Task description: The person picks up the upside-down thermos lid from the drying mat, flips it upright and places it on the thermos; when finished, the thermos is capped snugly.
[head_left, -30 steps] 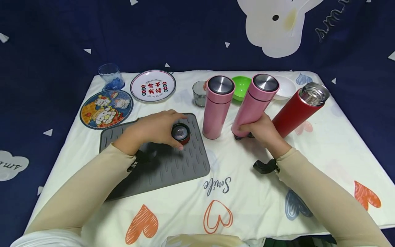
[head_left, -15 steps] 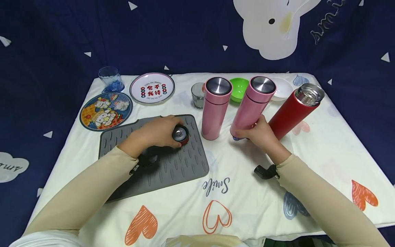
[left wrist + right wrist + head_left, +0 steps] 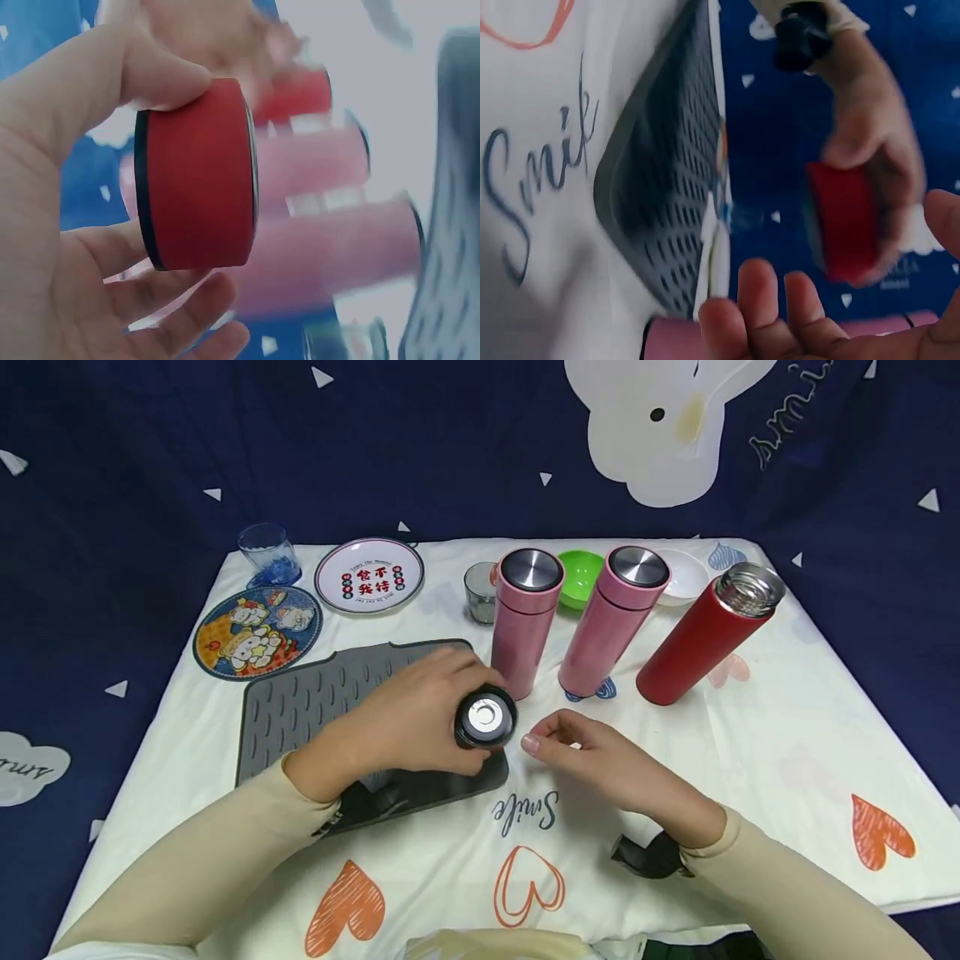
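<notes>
The left hand (image 3: pixel 408 718) pinched a round red flask lid (image 3: pixel 196 174) in its grip; the right hand (image 3: pixel 600 760) hovered near, fingers relaxed.

We read this as a home tabletop staged for recording, not a kitchen or lab. We see a cream bedsheet-style cloth printed with hearts and "Smile" (image 3: pixel 675 860) over the table, and a navy cartoon-print fabric backdrop (image 3: pixel 150 443) hung behind. Household drinkware only: two pink steel-capped flasks (image 3: pixel 522 620), an uncapped red flask (image 3: pixel 705 635), a round cartoon-printed plate (image 3: pixel 257 632), a white plate with red Chinese characters (image 3: pixel 369 576), a grey ribbed silicone mat (image 3: pixel 330 693).
</notes>
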The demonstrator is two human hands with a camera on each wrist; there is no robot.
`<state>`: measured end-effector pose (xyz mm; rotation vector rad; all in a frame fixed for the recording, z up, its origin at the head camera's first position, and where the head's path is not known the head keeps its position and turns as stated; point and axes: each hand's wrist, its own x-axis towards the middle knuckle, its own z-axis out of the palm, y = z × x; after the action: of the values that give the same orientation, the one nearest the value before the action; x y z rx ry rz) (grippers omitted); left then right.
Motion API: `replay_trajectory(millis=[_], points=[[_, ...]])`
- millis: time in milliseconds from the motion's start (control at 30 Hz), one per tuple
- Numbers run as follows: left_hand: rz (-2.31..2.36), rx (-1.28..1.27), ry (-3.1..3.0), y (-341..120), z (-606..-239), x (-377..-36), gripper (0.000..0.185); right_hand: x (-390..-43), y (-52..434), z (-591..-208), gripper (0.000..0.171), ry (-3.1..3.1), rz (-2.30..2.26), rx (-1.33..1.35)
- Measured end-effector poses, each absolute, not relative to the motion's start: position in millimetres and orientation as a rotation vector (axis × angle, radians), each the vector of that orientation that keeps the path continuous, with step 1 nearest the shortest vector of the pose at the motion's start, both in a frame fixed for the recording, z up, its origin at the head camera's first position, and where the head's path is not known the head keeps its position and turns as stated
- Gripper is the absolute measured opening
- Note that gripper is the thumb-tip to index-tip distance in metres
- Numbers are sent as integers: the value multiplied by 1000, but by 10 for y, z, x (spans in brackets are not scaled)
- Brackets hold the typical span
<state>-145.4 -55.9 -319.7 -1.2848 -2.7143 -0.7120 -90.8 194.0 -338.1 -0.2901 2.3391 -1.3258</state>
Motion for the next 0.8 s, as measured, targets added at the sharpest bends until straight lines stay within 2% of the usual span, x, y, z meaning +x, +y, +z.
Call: replay_trajectory(millis=[133,267,400,467,533,667,733,800], points=[[-710,-1405,-2649,-436,-3191,-1258,62,-957,1788,-3431,34,2292,-1323,-329],[-703,-1407,-2639,-420,-3209,-1221,63,-981,1736,-3444,33,2329,-1304,-351],[-787,-1348,-2676,-426,-3226,-1256,76,-992,1751,-3427,26,2488,-1340,-442],[-910,-1287,-2746,-436,-3249,-1279,86,-999,1779,-3421,24,2673,-1323,-663],[-1094,-1220,-2816,-450,-3285,-1309,93,-1017,1816,-3413,25,2886,-1239,-1010],[-1543,-1168,-2766,-460,-3388,-1358,78,-1053,1867,-3379,30,3121,-999,-1740],[-1694,-1193,-2637,-446,-3435,-1366,67,-1053,1876,-3347,32,3144,-933,-1886],[-1760,-1199,-2516,-435,-3473,-1364,62,-1038,1874,-3308,34,3198,-884,-1849]])
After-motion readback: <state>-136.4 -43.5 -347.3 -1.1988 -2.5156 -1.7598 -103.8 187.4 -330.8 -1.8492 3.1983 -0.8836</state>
